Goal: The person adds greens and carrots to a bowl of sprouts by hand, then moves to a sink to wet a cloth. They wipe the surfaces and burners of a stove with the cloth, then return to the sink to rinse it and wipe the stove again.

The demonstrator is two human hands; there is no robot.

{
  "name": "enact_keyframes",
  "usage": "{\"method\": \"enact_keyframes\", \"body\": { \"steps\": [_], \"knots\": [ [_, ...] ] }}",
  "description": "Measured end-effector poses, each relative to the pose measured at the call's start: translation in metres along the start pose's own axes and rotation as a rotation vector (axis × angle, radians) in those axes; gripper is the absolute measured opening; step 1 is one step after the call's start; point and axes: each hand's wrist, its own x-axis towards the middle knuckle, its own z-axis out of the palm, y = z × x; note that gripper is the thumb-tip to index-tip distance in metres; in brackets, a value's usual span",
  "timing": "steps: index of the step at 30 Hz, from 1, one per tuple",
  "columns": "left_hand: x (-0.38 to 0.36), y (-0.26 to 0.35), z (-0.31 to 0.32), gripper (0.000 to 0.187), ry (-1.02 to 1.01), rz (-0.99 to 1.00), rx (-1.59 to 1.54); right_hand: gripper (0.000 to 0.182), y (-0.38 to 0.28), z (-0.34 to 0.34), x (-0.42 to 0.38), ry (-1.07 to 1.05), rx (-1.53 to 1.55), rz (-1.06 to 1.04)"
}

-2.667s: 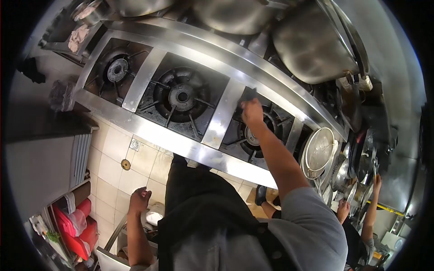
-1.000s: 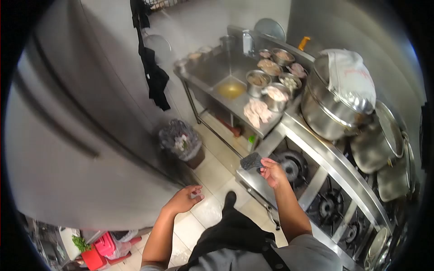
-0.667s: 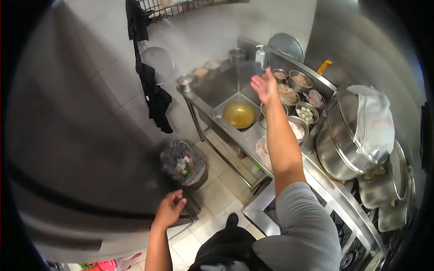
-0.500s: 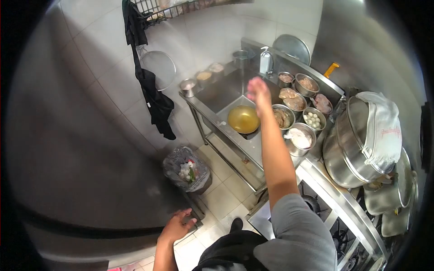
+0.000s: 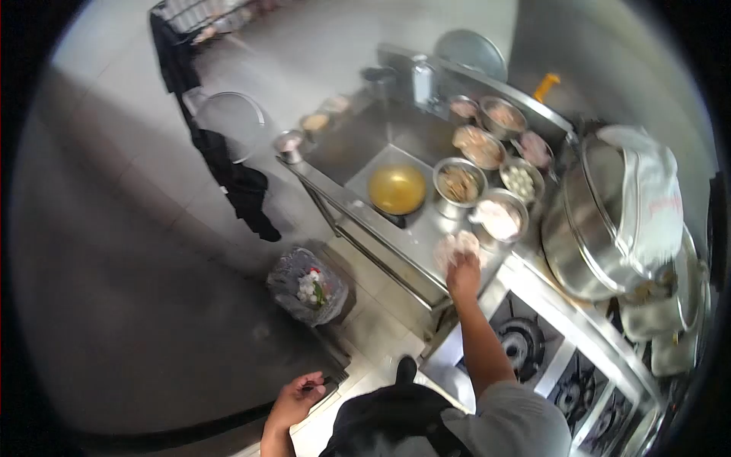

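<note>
My right hand is at the sink counter's near edge, its fingers closed on a pale pinkish crumpled thing; blur hides what kind it is. Just beyond it stand a steel pot with white contents and a steel pot of brownish food pieces. A yellow bowl sits in the sink. Low at the left, my left hand holds nothing that I can see, its fingers loosely bent and apart, near the corner of a dark grey surface.
More steel pots stand along the counter, one with small white balls. A large steel pot with a white cloth is at the right, above the gas stove. A lined trash bin stands on the floor.
My right hand has drawn back from above the sink to the counter's near edge and closed on the pale crumpled thing. My left hand's fingers have come closer together. The view has shifted.
</note>
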Motion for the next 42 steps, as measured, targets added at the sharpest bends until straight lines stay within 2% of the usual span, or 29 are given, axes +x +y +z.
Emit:
{"method": "enact_keyframes", "body": {
  "steps": [1,3,4,5,7,8,9,11,12,13,14,17,19,23,25,26,27,29,31,33,35,36,37,39,41,42],
  "knots": [
    [0.001,-0.001,-0.001,0.039,-0.046,-0.026,0.024,0.031,0.030,0.031,0.000,0.054,-0.085,-0.117],
    [0.003,-0.002,0.003,0.036,-0.039,-0.006,-0.043,0.028,0.013,-0.003,0.011,0.015,0.049,0.008],
    [0.003,-0.004,0.005,0.035,-0.033,-0.060,-0.095,0.028,0.012,-0.009,0.016,0.016,0.144,0.144],
    [0.003,-0.004,0.004,0.035,-0.043,-0.053,-0.078,0.028,0.009,-0.018,0.016,0.029,0.146,0.161],
    [0.003,0.000,0.004,0.035,-0.094,-0.008,0.039,0.030,0.008,-0.037,0.016,0.146,0.440,0.276],
    [0.000,0.007,0.007,0.034,-0.086,-0.019,0.035,0.041,0.023,-0.035,0.014,0.021,0.593,0.391],
    [-0.001,0.008,0.008,0.034,-0.109,-0.008,0.051,0.041,0.028,-0.041,0.009,0.045,0.587,0.408],
    [-0.003,0.008,0.010,0.033,-0.106,-0.010,0.032,0.052,0.031,-0.054,-0.004,0.215,1.419,0.784],
    [-0.005,0.007,0.010,0.032,-0.134,0.033,0.041,0.063,0.016,-0.094,-0.013,0.240,1.596,0.894],
    [-0.009,0.010,0.012,0.033,-0.138,0.036,0.047,0.060,0.018,-0.116,-0.024,0.245,1.670,0.853],
    [-0.011,0.011,0.014,0.035,-0.165,0.083,0.024,0.055,0.043,-0.122,-0.043,0.120,1.779,0.726],
    [-0.017,0.005,0.017,0.042,-0.220,0.170,0.044,0.036,0.032,-0.188,-0.102,0.368,1.910,0.532],
    [-0.020,0.006,0.019,0.043,-0.268,0.218,0.047,0.040,0.030,-0.228,-0.147,0.498,1.929,0.577],
    [-0.026,-0.006,0.019,0.045,-0.314,0.252,0.070,0.038,0.038,-0.300,-0.257,0.567,1.782,0.545],
    [-0.031,-0.015,0.019,0.046,-0.266,0.254,0.114,0.030,0.081,-0.286,-0.308,0.685,1.227,0.501],
    [-0.038,-0.020,0.024,0.049,-0.219,0.272,0.175,0.035,0.087,-0.286,-0.332,0.731,1.065,0.525],
    [-0.044,-0.025,0.031,0.049,-0.223,0.277,0.186,0.035,0.098,-0.281,-0.355,0.743,1.068,0.530],
    [-0.065,-0.042,0.041,0.048,-0.328,0.196,0.298,0.044,0.127,-0.261,-0.409,0.410,0.074,0.416],
    [-0.089,-0.051,0.057,0.042,-0.455,0.124,0.394,0.050,0.154,-0.234,-0.471,-0.110,-0.403,0.420],
    [-0.098,-0.077,0.060,0.040,-0.521,0.182,0.493,0.051,0.168,-0.241,-0.487,-0.158,-0.393,0.409],
    [-0.110,-0.097,0.058,0.040,-0.494,0.112,0.506,0.053,0.178,-0.241,-0.495,-0.220,-0.380,0.403],
    [-0.124,-0.095,0.061,0.042,-0.468,0.162,0.649,0.051,0.190,-0.240,-0.494,-0.213,-0.413,0.386],
    [-0.119,-0.124,0.049,0.041,-0.406,0.177,0.601,0.050,0.207,-0.243,-0.485,-0.192,-0.456,0.367],
    [-0.128,-0.149,0.043,0.041,-0.341,0.073,0.613,0.049,0.227,-0.246,-0.455,-0.125,-0.410,0.372],
    [-0.135,-0.168,0.044,0.042,-0.357,0.059,0.654,0.047,0.248,-0.224,-0.423,0.035,-0.374,0.509],
    [-0.142,-0.177,0.040,0.043,-0.368,0.038,0.698,0.043,0.239,-0.231,-0.412,-0.037,-0.376,0.548]
  ]
}}
